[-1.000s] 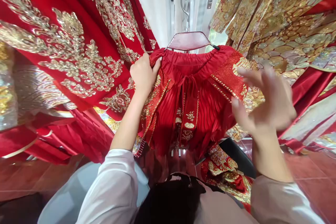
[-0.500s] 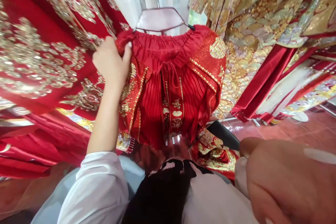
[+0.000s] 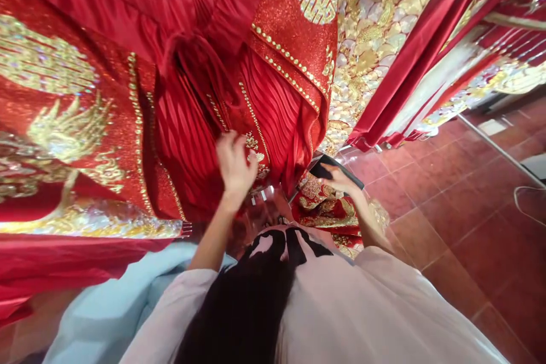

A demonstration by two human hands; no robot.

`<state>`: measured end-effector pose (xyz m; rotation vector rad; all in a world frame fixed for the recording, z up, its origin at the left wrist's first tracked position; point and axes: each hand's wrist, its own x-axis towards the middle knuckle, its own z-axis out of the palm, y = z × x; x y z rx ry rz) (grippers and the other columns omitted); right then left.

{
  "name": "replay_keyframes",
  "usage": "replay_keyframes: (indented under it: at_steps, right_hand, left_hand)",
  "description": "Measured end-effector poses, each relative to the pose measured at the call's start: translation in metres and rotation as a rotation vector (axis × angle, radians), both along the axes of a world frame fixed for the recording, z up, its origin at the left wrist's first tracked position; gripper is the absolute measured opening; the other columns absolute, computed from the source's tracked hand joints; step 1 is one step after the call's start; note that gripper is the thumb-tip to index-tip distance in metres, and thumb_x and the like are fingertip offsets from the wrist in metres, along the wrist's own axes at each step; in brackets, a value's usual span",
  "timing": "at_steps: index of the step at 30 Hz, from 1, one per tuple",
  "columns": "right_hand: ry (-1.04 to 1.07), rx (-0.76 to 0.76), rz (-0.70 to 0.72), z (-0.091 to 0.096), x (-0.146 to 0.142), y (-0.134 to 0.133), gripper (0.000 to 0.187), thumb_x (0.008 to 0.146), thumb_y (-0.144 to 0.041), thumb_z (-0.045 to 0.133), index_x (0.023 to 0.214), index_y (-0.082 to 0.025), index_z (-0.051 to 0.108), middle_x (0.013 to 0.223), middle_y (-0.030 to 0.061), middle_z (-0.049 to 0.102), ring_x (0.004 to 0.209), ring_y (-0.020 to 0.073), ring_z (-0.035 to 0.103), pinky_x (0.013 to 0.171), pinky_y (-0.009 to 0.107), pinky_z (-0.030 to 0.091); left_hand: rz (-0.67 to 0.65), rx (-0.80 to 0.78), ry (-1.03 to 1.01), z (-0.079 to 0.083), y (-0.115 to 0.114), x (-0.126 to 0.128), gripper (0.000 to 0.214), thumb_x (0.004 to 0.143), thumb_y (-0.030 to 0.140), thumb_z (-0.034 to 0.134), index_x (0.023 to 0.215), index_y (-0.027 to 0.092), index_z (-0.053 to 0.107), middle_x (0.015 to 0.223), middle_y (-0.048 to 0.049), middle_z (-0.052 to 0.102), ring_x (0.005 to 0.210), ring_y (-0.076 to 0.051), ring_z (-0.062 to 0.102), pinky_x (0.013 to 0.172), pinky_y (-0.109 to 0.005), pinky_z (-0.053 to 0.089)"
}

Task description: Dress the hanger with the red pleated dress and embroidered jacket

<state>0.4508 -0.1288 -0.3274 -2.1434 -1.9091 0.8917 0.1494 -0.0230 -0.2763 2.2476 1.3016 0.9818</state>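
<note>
A red pleated skirt [image 3: 279, 105] with a drawstring waist and gold-beaded glitter panels fills the upper left and middle. My left hand [image 3: 235, 166] is before its lower front band, fingers loosely bent and apart, holding nothing. Whether its fingertips touch the cloth, I cannot tell. Lower right of it, my right hand [image 3: 341, 180] is open with fingers spread. It is over a red and gold embroidered garment [image 3: 328, 205] lying bunched beneath, beside a flat black object [image 3: 330, 166]. The top of the skirt and its hanger are out of view.
A gold, scale-patterned garment [image 3: 371, 40] hangs at the upper right, beside a red satin panel [image 3: 409, 68]. Reddish tiled floor [image 3: 460, 210] extends on the right, crossed by a thin metal rail [image 3: 499, 148]. Light blue cloth [image 3: 106, 307] is at the lower left.
My left hand has let go of the skirt's waist and moved down to its front. My right hand has moved left and forward. The skirt now looks much closer.
</note>
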Motion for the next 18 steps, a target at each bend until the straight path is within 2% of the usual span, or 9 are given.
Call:
replay_keyframes:
  at_steps: [1,2,3,5,7,10,12,15,18]
  right_hand:
    - [-0.010,-0.083,-0.033,-0.015,-0.001,-0.004,0.056,0.088,-0.037,0.051,0.136,-0.008,0.047,0.140,0.0149,0.046,0.128,0.0247,0.047,0.105,0.032,0.038]
    - [-0.025,-0.141,-0.063,-0.026,-0.004,-0.010,0.052,0.090,-0.038,0.048,0.133,-0.010,0.049,0.135,0.0144,0.051,0.124,0.0246,0.051,0.101,0.031,0.041]
    - [-0.045,-0.173,-0.091,-0.033,-0.009,-0.015,0.047,0.092,-0.039,0.043,0.129,-0.012,0.054,0.127,0.0139,0.058,0.117,0.0246,0.056,0.096,0.031,0.044]
    - [-0.098,-0.199,-0.148,-0.037,-0.023,-0.024,0.044,0.096,-0.039,0.034,0.119,-0.015,0.061,0.110,0.0139,0.067,0.103,0.0245,0.063,0.087,0.030,0.047]
    - [-0.170,-0.197,-0.213,-0.034,-0.040,-0.034,0.044,0.096,-0.038,0.031,0.121,-0.015,0.060,0.104,0.0163,0.068,0.098,0.0252,0.064,0.085,0.032,0.046]
    - [-0.294,-0.068,-0.346,-0.029,-0.068,-0.053,0.045,0.097,-0.031,0.029,0.133,-0.015,0.050,0.112,0.0175,0.065,0.102,0.0243,0.062,0.086,0.033,0.046]
    - [-0.356,0.104,-0.387,-0.029,-0.088,-0.071,0.044,0.096,-0.028,0.032,0.131,-0.015,0.054,0.114,0.0164,0.064,0.105,0.0235,0.061,0.088,0.033,0.048]
    - [-0.376,0.364,-0.275,-0.035,-0.117,-0.094,0.039,0.093,-0.024,0.036,0.118,-0.013,0.064,0.115,0.0148,0.065,0.110,0.0237,0.060,0.093,0.036,0.049]
    - [-0.336,0.560,-0.077,-0.036,-0.138,-0.103,0.039,0.092,-0.021,0.035,0.112,-0.011,0.067,0.114,0.0144,0.066,0.109,0.0224,0.062,0.094,0.035,0.049]
  left_hand:
    - [-0.031,-0.119,-0.032,-0.024,-0.007,0.021,0.035,0.080,0.026,0.052,0.115,0.020,0.054,0.136,-0.0144,0.044,0.135,-0.032,0.032,0.113,-0.049,0.026]
    - [-0.157,-0.469,-0.168,-0.046,-0.012,0.040,0.032,0.078,0.022,0.055,0.110,0.019,0.056,0.134,-0.0139,0.047,0.133,-0.028,0.036,0.114,-0.043,0.024]
    - [-0.228,-0.634,-0.192,-0.066,-0.016,0.058,0.027,0.078,0.022,0.055,0.104,0.017,0.058,0.123,-0.0147,0.056,0.123,-0.027,0.048,0.109,-0.041,0.034]
    - [-0.301,-0.822,-0.223,-0.096,-0.022,0.085,0.022,0.077,0.024,0.057,0.098,0.016,0.060,0.112,-0.0131,0.064,0.111,-0.025,0.057,0.102,-0.037,0.041]
    - [-0.331,-0.943,-0.250,-0.112,-0.027,0.102,0.023,0.079,0.033,0.058,0.092,0.015,0.061,0.105,-0.0105,0.067,0.110,-0.025,0.057,0.100,-0.035,0.040]
    - [-0.394,-1.121,-0.305,-0.116,-0.033,0.111,0.042,0.077,0.055,0.055,0.079,0.013,0.063,0.084,-0.0063,0.069,0.100,-0.025,0.059,0.094,-0.034,0.043]
    - [-0.439,-1.235,-0.352,-0.109,-0.037,0.113,0.053,0.074,0.064,0.053,0.074,0.012,0.063,0.071,-0.0048,0.067,0.089,-0.023,0.062,0.088,-0.032,0.046]
    - [-0.464,-1.374,-0.425,-0.093,-0.043,0.112,0.055,0.070,0.066,0.054,0.072,0.012,0.062,0.066,-0.0056,0.065,0.073,-0.019,0.062,0.078,-0.031,0.049]
    - [-0.439,-1.425,-0.460,-0.068,-0.044,0.102,0.038,0.066,0.050,0.065,0.074,0.013,0.062,0.068,-0.0046,0.065,0.065,-0.016,0.060,0.070,-0.030,0.048]
